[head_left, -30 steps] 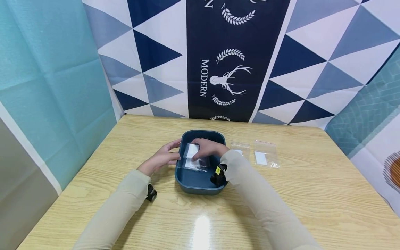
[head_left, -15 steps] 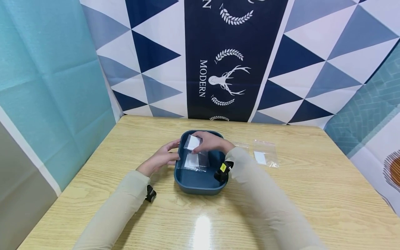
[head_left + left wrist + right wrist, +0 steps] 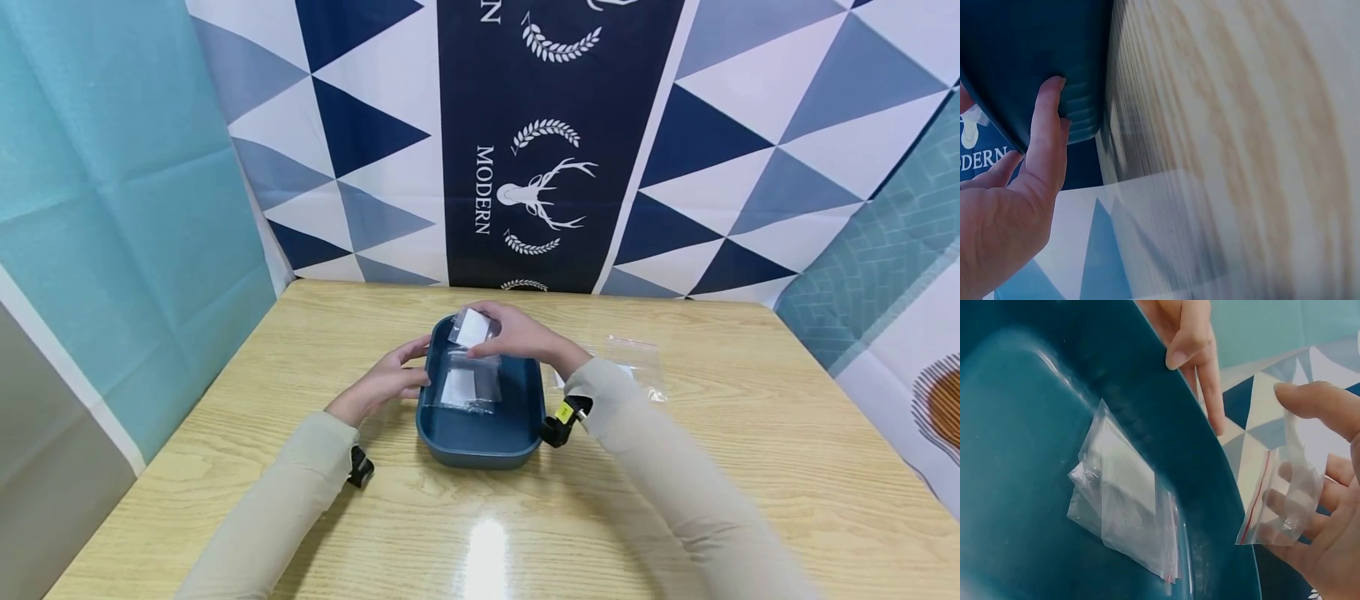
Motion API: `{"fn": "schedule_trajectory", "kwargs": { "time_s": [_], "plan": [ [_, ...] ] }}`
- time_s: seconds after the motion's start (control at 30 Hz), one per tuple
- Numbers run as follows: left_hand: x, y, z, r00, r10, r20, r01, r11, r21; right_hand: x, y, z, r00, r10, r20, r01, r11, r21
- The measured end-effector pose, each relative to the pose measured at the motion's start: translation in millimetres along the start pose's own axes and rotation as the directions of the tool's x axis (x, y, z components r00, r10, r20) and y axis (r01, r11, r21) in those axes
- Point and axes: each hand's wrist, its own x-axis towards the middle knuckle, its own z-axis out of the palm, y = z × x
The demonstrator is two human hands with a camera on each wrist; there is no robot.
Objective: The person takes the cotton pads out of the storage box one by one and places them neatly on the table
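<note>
A dark blue rectangular bin [image 3: 480,437] stands on the table. My left hand [image 3: 382,379] holds its left side, the thumb at the rim and the fingers along the outer wall. My right hand [image 3: 521,335] pinches a clear zip bag [image 3: 472,327] with a white card in it, over the bin's far end. In the right wrist view this bag [image 3: 1285,506] shows its red seal strip and lies against the fingers. Several similar zip bags [image 3: 1129,494] overlap on the bin floor, close to the left wall.
To the right of the bin, more clear zip bags [image 3: 647,360] lie on the wooden table [image 3: 750,433], partly behind the right sleeve. A patterned cloth [image 3: 540,192] hangs at the table's far edge. Teal cloth [image 3: 135,167] hangs on the left.
My right hand has lifted one zip bag from the pile in the bin and moved away toward the far end and slightly right. The left hand stays at the bin's side.
</note>
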Motion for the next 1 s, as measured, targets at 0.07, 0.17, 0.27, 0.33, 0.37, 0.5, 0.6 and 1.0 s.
{"fn": "schedule_trajectory", "kwargs": {
  "time_s": [0.07,0.17,0.27,0.33,0.37,0.5,0.6,1.0],
  "plan": [
    [-0.4,0.2,0.2,1.0,0.0,-0.002,0.0,1.0,0.001,-6.2,0,-3,1.0,-0.007,-0.01,0.007,1.0,0.028],
    [-0.6,0.2,0.3,1.0,0.004,-0.001,-0.004,1.0,0.001,-17.7,1,-8,1.0,-0.009,-0.022,0.011,0.997,0.073],
    [-0.3,0.0,0.2,1.0,0.01,0.0,-0.01,1.0,-0.004,-28.9,3,-12,0.999,0.0,-0.047,0.005,0.993,0.121],
    [-0.1,-0.6,-0.3,1.0,0.015,0.0,-0.015,1.0,-0.005,-36.3,4,-15,0.998,0.006,-0.066,0.003,0.99,0.142],
    [0.0,-0.9,-0.6,1.0,0.017,0.002,-0.017,1.0,-0.006,-39.4,5,-16,0.997,0.011,-0.076,0.001,0.989,0.147],
    [0.7,-1.9,-1.2,1.0,0.018,0.002,-0.018,1.0,-0.002,-54.7,9,-21,0.993,0.027,-0.111,-0.011,0.99,0.14],
    [0.6,-1.6,-0.7,1.0,0.013,-0.001,-0.013,1.0,-0.002,-66.7,13,-25,0.991,0.027,-0.133,-0.007,0.989,0.145],
    [-1.7,-0.4,-0.5,0.999,0.026,0.018,-0.026,1.0,-0.009,-111.3,39,-39,0.984,-0.001,-0.18,0.027,0.99,0.14]
  ]
}}
